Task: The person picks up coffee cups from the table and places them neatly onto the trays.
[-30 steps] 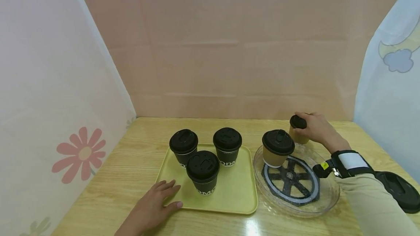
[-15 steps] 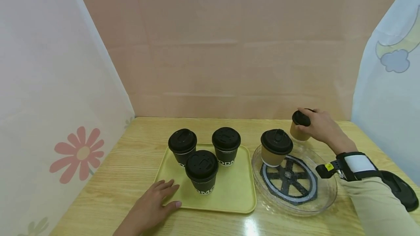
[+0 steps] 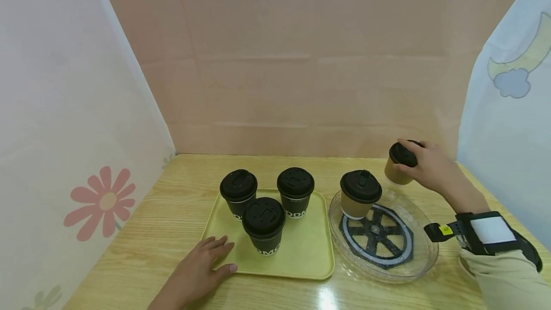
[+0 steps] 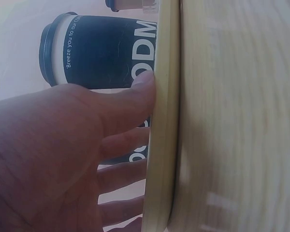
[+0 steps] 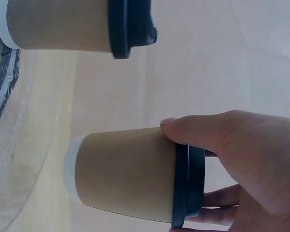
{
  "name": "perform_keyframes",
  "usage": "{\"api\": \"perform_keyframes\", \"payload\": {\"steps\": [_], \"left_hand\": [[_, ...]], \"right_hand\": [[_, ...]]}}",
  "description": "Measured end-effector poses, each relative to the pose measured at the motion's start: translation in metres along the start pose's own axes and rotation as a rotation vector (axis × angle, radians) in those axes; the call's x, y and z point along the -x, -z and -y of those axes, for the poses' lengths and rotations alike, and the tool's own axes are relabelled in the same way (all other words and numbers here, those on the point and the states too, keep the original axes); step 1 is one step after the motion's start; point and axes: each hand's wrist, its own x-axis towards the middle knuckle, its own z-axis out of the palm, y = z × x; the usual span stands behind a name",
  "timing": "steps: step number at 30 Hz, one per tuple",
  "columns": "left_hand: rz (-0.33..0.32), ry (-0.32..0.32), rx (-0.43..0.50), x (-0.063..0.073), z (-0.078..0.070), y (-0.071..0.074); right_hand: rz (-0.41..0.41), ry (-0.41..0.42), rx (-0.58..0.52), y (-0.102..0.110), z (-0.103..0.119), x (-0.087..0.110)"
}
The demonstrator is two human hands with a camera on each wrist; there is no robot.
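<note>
My right hand grips a brown paper coffee cup by its black lid, thumb on one side and fingers on the other. This cup is behind and beyond the rim of a round clear plastic tray. A second brown cup with a black lid stands in that tray at its left. At the lower left corner of a yellow tray, my left hand rests with fingers spread and the thumb on the tray's edge. Three black lidded cups stand on the yellow tray, the front one closest to my left hand.
A dark spoked wheel shape shows at the bottom of the clear tray. Wood-grain table surrounds both trays. A tan backdrop rises behind, with white printed sheets on the left and right.
My right hand has carried the brown cup rightward and back, away from the clear tray. My left hand and the black cups keep their places.
</note>
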Motion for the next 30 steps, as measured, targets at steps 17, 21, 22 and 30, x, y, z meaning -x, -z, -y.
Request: {"api": "perform_keyframes", "payload": {"steps": [17,21,22,30], "left_hand": [[-0.004,-0.008,-0.007,0.000,0.001,-0.001],[-0.005,-0.006,-0.010,0.000,0.001,0.000],[-0.005,-0.004,-0.011,0.000,0.000,0.000],[-0.003,0.005,-0.016,0.000,-0.001,0.001]], "right_hand": [[-0.043,0.029,0.040,0.022,0.021,0.030],[-0.069,0.050,0.042,0.025,0.026,0.040],[-0.079,0.060,0.039,0.025,0.028,0.043],[-0.111,0.119,0.023,0.027,0.043,0.060]]}}
